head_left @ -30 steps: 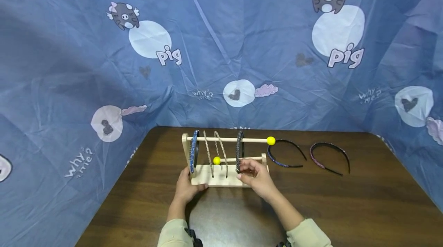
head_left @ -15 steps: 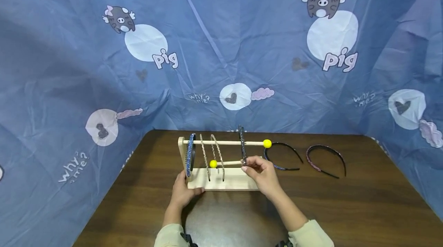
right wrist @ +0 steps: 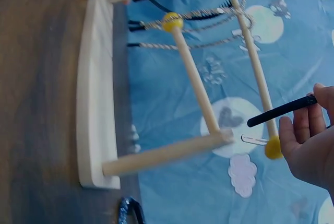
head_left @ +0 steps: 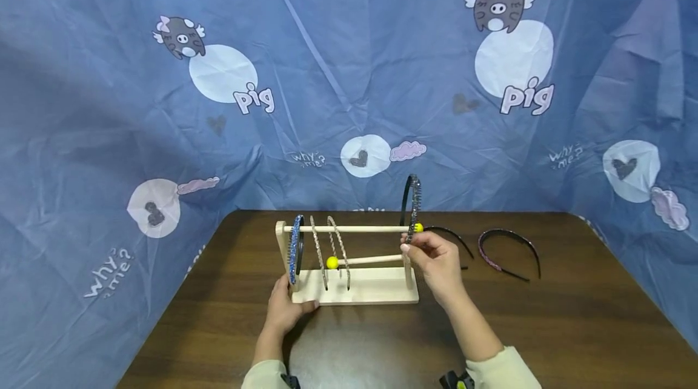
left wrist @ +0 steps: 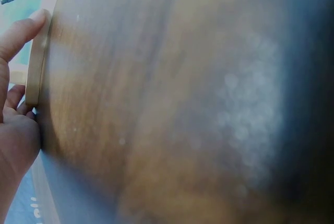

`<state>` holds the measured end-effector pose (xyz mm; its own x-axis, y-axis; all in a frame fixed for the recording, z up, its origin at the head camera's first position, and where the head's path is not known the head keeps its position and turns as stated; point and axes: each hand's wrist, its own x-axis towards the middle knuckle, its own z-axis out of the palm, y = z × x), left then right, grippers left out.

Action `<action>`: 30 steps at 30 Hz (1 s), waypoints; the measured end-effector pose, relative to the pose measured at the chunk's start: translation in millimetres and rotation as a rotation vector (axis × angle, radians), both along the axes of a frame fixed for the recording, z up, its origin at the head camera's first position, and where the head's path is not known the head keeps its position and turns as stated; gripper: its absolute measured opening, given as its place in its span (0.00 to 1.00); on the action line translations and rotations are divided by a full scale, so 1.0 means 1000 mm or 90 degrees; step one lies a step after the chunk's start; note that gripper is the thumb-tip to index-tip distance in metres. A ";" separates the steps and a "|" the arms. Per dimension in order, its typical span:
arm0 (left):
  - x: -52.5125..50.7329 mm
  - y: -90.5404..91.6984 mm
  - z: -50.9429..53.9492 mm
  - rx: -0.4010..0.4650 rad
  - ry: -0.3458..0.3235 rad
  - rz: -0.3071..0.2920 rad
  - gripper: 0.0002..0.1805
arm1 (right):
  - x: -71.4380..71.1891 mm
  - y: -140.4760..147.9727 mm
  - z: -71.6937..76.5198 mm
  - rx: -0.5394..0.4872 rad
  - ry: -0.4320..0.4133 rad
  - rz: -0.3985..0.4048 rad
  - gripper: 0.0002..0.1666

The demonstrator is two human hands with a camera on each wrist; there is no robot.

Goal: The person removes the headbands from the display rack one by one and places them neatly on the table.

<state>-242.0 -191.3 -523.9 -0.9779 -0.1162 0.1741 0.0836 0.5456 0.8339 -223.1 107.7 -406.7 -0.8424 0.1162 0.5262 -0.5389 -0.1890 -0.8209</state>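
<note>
Brown desk (head_left: 360, 346): L hand (head_left: 285, 310) grips wooden rack (head_left: 376, 295) at L end; R hand (head_left: 440, 265), fingers pinching dark headband (head_left: 417, 195), just shifted R & up to top rod (head_left: 376, 229)'s yellow ball (head_left: 418, 228), so prob. nearly off. Blue curtain (head_left: 338, 1) behind.

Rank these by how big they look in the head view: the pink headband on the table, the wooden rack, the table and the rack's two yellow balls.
1. Table
2. Wooden rack
3. Pink headband
4. Lower yellow ball and upper yellow ball: unranked, as the dark headband partly covers the upper one.
</note>
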 end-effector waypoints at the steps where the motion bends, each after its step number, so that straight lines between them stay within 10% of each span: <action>1: 0.000 0.000 0.000 -0.002 -0.001 0.000 0.44 | 0.000 0.003 0.002 -0.007 -0.003 -0.005 0.04; 14: -0.007 0.003 0.003 0.002 0.000 0.000 0.44 | 0.014 0.054 -0.003 0.014 -0.123 -0.087 0.09; 24: -0.003 0.007 0.003 0.011 0.002 0.005 0.44 | 0.023 0.090 -0.032 0.265 -0.224 -0.106 0.10; 30: 0.000 0.003 0.003 0.009 0.000 0.010 0.43 | 0.026 0.103 -0.043 0.393 -0.207 -0.028 0.07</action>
<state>-242.1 -188.5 -521.1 -0.9758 -0.1338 0.1731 0.0759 0.5353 0.8413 -196.9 210.5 -449.4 -0.9698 -0.0861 0.2283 -0.2438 0.3807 -0.8920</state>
